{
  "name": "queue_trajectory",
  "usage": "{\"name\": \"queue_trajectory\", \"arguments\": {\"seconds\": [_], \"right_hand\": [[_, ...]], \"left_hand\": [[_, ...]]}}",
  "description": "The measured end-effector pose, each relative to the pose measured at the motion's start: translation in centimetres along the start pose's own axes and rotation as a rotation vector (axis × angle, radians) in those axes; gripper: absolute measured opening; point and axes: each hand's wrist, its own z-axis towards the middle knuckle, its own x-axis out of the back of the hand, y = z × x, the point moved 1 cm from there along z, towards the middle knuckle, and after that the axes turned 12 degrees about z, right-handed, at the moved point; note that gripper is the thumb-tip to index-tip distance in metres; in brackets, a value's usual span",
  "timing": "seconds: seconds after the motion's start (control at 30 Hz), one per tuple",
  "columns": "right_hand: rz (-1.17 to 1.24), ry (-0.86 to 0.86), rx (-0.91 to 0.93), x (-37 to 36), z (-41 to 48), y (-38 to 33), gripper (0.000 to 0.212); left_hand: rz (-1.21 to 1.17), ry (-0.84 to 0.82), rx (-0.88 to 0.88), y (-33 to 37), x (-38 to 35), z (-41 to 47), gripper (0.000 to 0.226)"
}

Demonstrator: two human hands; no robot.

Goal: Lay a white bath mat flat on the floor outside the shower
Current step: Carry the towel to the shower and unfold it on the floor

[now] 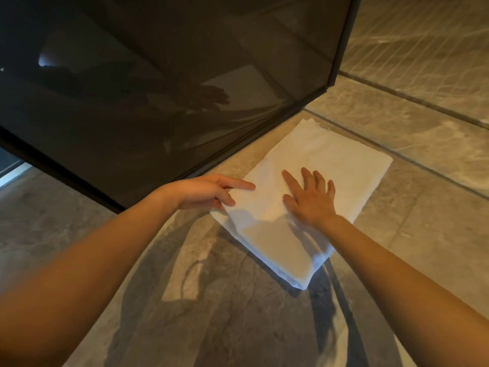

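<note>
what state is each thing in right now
bath mat: on the floor tiles by the shower glass, seemingly folded in layers
left hand: pinches the mat's edge
right hand: flat on the mat, fingers spread

Text: none legible.
Small tag [323,127] on bath mat [330,160] far edge, beyond right hand [309,200]; print too blurred.

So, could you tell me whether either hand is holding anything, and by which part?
The left hand pinches the white bath mat at its left edge; the right hand only rests flat on it.
</note>
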Motion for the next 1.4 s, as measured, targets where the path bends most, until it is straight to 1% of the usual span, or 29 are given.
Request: {"name": "queue_trajectory", "arguments": {"seconds": [0.07,0.13,0.17,0.23,0.27,0.3,0.33,0.37,0.43,0.47,0.57,0.6,0.67,0.73,0.87,1.0,1.13,1.3,1.4], "right_hand": [[0.18,-0.008,0.064,2.9,1.2,-1.6,0.054],[0.365,-0.027,0.169,5.3,2.6,-3.9,0.048],[0.393,-0.067,0.171,6.1,3.4,-4.9,0.047],[0.279,-0.182,0.069,6.9,4.8,-6.0,0.047],[0.208,-0.237,-0.017,7.1,5.3,-6.0,0.046],[0.195,-0.269,-0.105,7.4,5.6,-5.6,0.044],[0.262,-0.284,-0.176,7.6,5.9,-4.8,0.042],[0.387,-0.277,-0.225,7.8,6.0,-3.7,0.043],[0.662,-0.22,-0.259,8.5,6.0,-1.2,0.057],[0.748,-0.181,-0.251,8.8,5.7,-0.2,0.065],[0.823,-0.128,-0.141,9.7,4.4,2.3,0.081],[0.827,-0.123,-0.098,10.0,3.7,3.1,0.086],[0.784,-0.085,0.003,10.9,2.0,4.6,0.095],[0.744,-0.052,0.078,11.7,0.1,5.8,0.102],[0.802,-0.013,0.155,12.4,-3.9,7.9,0.107],[0.8,0.016,0.139,12.9,-7.4,10.2,0.108],[0.68,0.051,0.132,13.5,-10.9,13.1,0.108],[0.748,0.124,-0.014,13.8,-15.7,18.1,0.104],[0.676,0.142,-0.093,13.2,-17.8,21.0,0.104]], "left_hand": [[0.061,-0.049,-0.011,1.0,-0.7,0.0,0.053],[0.206,-0.069,-0.034,2.0,-1.7,0.1,0.055],[0.282,-0.075,-0.041,2.5,-2.2,0.2,0.057],[0.366,-0.092,-0.057,3.3,-3.0,0.3,0.057],[0.38,-0.105,-0.068,3.4,-3.2,0.4,0.057],[0.387,-0.116,-0.074,3.5,-3.3,0.5,0.056],[0.39,-0.119,-0.076,3.4,-3.3,0.5,0.056],[0.388,-0.116,-0.079,3.3,-3.3,0.5,0.056],[0.339,-0.123,-0.076,3.1,-3.2,0.8,0.057],[0.268,-0.131,-0.064,2.9,-3.2,0.9,0.057],[-0.067,-0.17,-0.053,2.3,-3.6,1.3,0.052],[-0.155,-0.178,-0.051,2.1,-4.0,1.6,0.052],[-0.238,-0.156,-0.046,1.6,-4.8,2.6,0.054],[-0.254,-0.142,-0.05,1.4,-5.6,3.7,0.054],[-0.296,-0.225,-0.046,1.9,-7.6,5.3,0.054],[-0.329,-0.265,-0.013,2.7,-10.4,6.8,0.054],[-0.266,-0.338,0.041,4.4,-14.1,8.2,0.054],[-0.087,-0.487,-0.008,7.3,-18.7,9.9,0.059],[-0.046,-0.557,-0.006,8.1,-21.3,10.8,0.057]]}}
